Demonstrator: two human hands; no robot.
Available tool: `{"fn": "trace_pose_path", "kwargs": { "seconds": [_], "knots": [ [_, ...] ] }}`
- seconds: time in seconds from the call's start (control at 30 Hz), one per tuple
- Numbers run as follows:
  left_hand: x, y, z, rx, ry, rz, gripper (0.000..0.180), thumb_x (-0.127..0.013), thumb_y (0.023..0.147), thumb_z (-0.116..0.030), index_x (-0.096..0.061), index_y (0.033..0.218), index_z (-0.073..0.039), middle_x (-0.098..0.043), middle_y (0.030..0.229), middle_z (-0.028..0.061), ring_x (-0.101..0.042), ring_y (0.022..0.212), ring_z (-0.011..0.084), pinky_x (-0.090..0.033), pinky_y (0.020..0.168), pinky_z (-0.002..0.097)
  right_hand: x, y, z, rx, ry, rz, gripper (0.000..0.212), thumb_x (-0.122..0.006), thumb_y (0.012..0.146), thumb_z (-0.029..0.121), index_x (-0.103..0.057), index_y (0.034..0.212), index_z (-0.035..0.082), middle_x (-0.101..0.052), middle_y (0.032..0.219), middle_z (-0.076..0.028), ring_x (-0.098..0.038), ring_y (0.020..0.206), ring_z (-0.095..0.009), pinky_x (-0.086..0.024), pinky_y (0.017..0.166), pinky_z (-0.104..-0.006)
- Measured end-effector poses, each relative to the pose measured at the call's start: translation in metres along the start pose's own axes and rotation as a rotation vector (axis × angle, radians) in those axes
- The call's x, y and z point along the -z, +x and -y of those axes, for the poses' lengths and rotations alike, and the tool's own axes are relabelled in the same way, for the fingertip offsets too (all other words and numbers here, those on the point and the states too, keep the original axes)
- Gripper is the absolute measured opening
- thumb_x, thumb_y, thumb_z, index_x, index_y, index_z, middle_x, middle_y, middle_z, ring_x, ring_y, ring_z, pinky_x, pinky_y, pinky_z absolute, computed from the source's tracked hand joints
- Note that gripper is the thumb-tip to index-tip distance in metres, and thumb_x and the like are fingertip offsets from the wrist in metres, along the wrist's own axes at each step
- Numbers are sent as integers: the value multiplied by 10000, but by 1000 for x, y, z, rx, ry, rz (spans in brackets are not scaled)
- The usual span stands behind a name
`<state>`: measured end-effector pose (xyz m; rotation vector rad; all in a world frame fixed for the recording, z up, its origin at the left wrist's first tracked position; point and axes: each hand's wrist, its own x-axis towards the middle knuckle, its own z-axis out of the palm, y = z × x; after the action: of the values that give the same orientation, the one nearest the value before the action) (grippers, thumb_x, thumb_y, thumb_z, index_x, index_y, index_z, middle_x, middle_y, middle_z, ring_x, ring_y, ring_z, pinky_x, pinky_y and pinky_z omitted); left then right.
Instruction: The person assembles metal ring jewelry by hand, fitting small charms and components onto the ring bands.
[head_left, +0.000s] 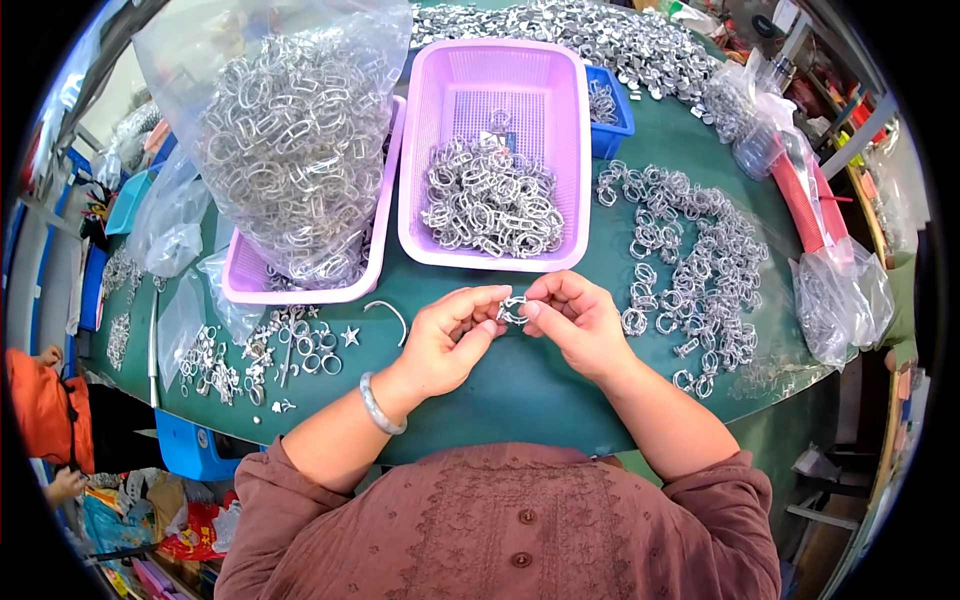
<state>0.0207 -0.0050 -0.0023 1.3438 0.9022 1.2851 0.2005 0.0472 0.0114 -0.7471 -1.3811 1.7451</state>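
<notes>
Both hands meet over the green table (pixel 520 390), just in front of a purple basket (pixel 575 150). A small silver metal clasp (pixel 513 310) is pinched between the fingertips of my left hand (pixel 450 340) and my right hand (pixel 575 320). My left wrist wears a pale bangle (pixel 380 405). The basket holds a heap of linked silver metal rings (pixel 490 200).
A second purple basket (pixel 300 290) at the left carries a large clear bag of silver rings (pixel 290 140). Loose rings lie at the right (pixel 690 260) and small parts at the left (pixel 260 355). A blue tray (pixel 620 125) and clear bags (pixel 840 290) stand nearby. Another person in orange (pixel 40 410) is at far left.
</notes>
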Motion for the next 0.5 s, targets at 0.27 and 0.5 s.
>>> {"fn": "trace_pose_path", "kwargs": {
  "seconds": [0.27,0.5],
  "knots": [
    [-1,1,-4,55,-154,4,335,-466,866,27,-496,1198,-12,-579,976,56,-567,846,112,-477,779,262,1,-1,-1,-2,17,0,143,-575,846,60,-526,963,-5,-581,852,-34,-570,716,-90,-484,639,-223],
    [-8,10,-20,270,-158,-55,255,-523,876,-69,-530,1125,-13,-607,892,49,-582,749,110,-485,677,245,4,3,9,-75,92,6,146,-545,859,60,-514,983,-11,-591,817,-64,-570,644,-118,-462,584,-230]
  ]
}}
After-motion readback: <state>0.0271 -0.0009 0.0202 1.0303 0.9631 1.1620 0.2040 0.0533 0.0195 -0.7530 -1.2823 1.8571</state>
